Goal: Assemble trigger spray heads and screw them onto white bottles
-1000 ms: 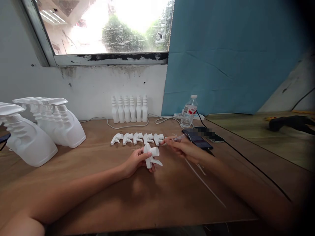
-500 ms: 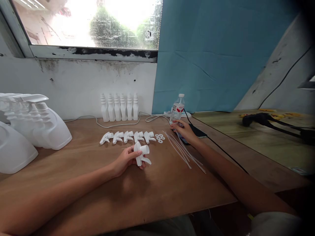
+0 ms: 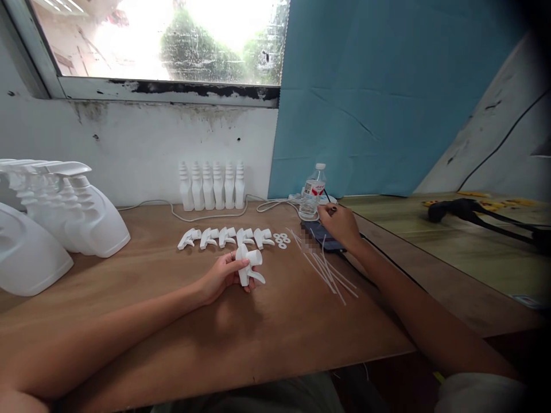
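My left hand (image 3: 224,276) is closed around a white trigger sprayer head (image 3: 248,267), its trigger pointing right. Just behind it lies a row of several similar sprayer heads (image 3: 227,237), with small white washers (image 3: 282,240) to their right. My right hand (image 3: 342,225) is curled shut beside the water bottle (image 3: 312,192). A small dark, round-ended thing (image 3: 332,210) shows at its fingers; I cannot make out its kind. Below that hand are a dark phone (image 3: 329,240) and several thin white tubes (image 3: 329,269), lying loosely crossed.
Small white bottles (image 3: 208,186) stand in a row against the wall. Large white bottles (image 3: 97,221) are grouped at the left. A white cable (image 3: 202,218) runs along the back of the brown table (image 3: 172,355). A black cable (image 3: 398,263) crosses the right side.
My right hand has moved right and slightly up, uncovering more of the phone. One thin tube has shifted across the others. My left hand keeps its hold on the sprayer head.
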Available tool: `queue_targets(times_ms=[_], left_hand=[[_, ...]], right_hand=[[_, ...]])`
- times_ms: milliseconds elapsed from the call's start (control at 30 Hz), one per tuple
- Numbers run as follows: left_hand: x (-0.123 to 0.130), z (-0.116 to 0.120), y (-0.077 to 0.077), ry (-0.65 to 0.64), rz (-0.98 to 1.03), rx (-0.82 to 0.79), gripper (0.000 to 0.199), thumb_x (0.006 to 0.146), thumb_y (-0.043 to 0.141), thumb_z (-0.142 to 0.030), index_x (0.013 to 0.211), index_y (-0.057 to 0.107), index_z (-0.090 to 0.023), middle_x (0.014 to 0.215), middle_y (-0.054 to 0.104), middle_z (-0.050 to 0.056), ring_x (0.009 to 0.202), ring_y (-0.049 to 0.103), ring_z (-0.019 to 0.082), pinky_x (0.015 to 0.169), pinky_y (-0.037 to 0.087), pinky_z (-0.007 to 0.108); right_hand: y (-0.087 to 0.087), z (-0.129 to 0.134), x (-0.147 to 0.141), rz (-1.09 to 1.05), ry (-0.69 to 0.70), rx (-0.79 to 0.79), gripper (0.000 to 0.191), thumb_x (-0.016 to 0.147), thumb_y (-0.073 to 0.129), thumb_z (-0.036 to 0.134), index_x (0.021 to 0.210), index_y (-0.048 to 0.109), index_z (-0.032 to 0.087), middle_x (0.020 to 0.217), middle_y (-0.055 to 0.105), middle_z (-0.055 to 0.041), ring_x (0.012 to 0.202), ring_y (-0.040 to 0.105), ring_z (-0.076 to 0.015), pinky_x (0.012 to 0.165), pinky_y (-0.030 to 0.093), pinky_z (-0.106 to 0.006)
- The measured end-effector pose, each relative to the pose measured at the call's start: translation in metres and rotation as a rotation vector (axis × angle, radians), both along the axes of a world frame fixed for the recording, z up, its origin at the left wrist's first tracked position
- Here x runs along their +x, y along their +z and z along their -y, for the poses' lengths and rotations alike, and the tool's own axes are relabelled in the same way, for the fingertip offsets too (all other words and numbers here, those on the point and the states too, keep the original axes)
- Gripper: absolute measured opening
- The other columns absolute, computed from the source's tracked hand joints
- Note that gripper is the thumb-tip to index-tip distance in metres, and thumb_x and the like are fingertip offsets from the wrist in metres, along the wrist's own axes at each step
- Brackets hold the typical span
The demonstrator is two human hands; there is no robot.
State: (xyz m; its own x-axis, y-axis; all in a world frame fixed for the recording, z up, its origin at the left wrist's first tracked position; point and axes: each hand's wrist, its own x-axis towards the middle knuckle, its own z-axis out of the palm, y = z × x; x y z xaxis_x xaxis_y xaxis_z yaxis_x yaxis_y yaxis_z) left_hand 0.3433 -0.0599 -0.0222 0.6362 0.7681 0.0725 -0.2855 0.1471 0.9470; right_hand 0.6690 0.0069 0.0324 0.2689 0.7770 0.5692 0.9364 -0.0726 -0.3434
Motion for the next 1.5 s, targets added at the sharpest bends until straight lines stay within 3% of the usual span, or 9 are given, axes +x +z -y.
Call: queue_targets(times_ms=[167,400,733,1000,1133,1233,1367,1500], left_hand=[[0.0,-0.001,-0.001,-0.003,-0.005,-0.018,0.03,0.082,0.063,-0.038,0.092,0.056,-0.011,0.085,0.062,0.01,0.065,0.063,0.017,0.057,0.049,0.027],[0.0,-0.001,-0.001,0.001,-0.012,-0.024,0.029,0.081,0.063,-0.038,0.09,0.055,-0.011,0.079,0.062,0.009,0.063,0.062,0.017,0.054,0.048,0.026],[0.0,0.0,0.002,0.008,-0.008,-0.017,0.029,0.081,0.063,-0.037,0.091,0.057,-0.011,0.083,0.06,0.008,0.063,0.062,0.017,0.053,0.048,0.026],[-0.001,-0.002,0.001,0.014,0.123,-0.072,0.022,0.084,0.057,-0.033,0.094,0.057,-0.013,0.093,0.061,0.01,0.068,0.061,0.019,0.056,0.048,0.028],[-0.002,-0.004,0.002,0.021,0.195,-0.16,0.03,0.087,0.052,-0.042,0.09,0.058,-0.012,0.085,0.062,0.009,0.064,0.059,0.017,0.06,0.048,0.029],[-0.001,-0.007,0.003,0.092,0.22,-0.22,0.035,0.088,0.05,-0.047,0.082,0.057,-0.013,0.073,0.059,0.006,0.06,0.056,0.016,0.058,0.047,0.027],[0.0,-0.009,0.001,0.185,0.192,-0.268,0.035,0.088,0.05,-0.046,0.073,0.052,-0.015,0.062,0.052,0.002,0.054,0.051,0.012,0.053,0.045,0.023],[0.002,-0.009,0.0,0.241,0.128,-0.259,0.03,0.083,0.055,-0.042,0.07,0.049,-0.016,0.056,0.048,0.0,0.048,0.046,0.01,0.046,0.04,0.021]], right_hand=[[0.003,-0.002,0.004,0.071,-0.1,-0.115,0.039,0.086,0.042,0.032,0.083,0.071,0.006,0.089,0.069,-0.0253,0.089,0.065,-0.0356,0.071,0.043,-0.035],[-0.008,-0.008,0.005,0.131,-0.053,-0.288,0.038,0.083,0.046,0.035,0.08,0.073,0.009,0.086,0.071,-0.0231,0.088,0.067,-0.0351,0.069,0.044,-0.034],[-0.012,-0.008,0.0,0.116,0.024,-0.171,0.045,0.088,0.04,0.043,0.075,0.07,0.012,0.081,0.071,-0.0204,0.084,0.067,-0.0306,0.067,0.042,-0.031],[-0.017,-0.004,-0.009,0.025,0.197,0.005,0.039,0.085,0.043,0.039,0.056,0.058,0.017,0.061,0.066,-0.0114,0.066,0.065,-0.0248,0.061,0.04,-0.029],[-0.013,0.004,-0.016,-0.056,0.275,0.144,0.039,0.087,0.042,0.044,0.07,0.063,0.016,0.07,0.067,-0.0088,0.068,0.063,-0.0211,0.063,0.042,-0.028],[-0.009,0.015,-0.031,-0.228,0.411,0.189,0.038,0.087,0.046,0.049,0.085,0.064,0.016,0.072,0.066,-0.0049,0.059,0.06,-0.0157,0.057,0.045,-0.025],[-0.007,0.042,-0.068,-0.606,0.78,0.116,0.033,0.084,0.056,0.048,0.084,0.065,0.016,0.062,0.063,-0.0021,0.049,0.055,-0.0124,0.045,0.045,-0.024],[-0.008,0.076,-0.097,-0.517,1.097,0.092,0.026,0.091,0.052,0.036,0.09,0.068,0.017,0.067,0.067,-0.0036,0.051,0.059,-0.012,0.047,0.049,-0.024]])
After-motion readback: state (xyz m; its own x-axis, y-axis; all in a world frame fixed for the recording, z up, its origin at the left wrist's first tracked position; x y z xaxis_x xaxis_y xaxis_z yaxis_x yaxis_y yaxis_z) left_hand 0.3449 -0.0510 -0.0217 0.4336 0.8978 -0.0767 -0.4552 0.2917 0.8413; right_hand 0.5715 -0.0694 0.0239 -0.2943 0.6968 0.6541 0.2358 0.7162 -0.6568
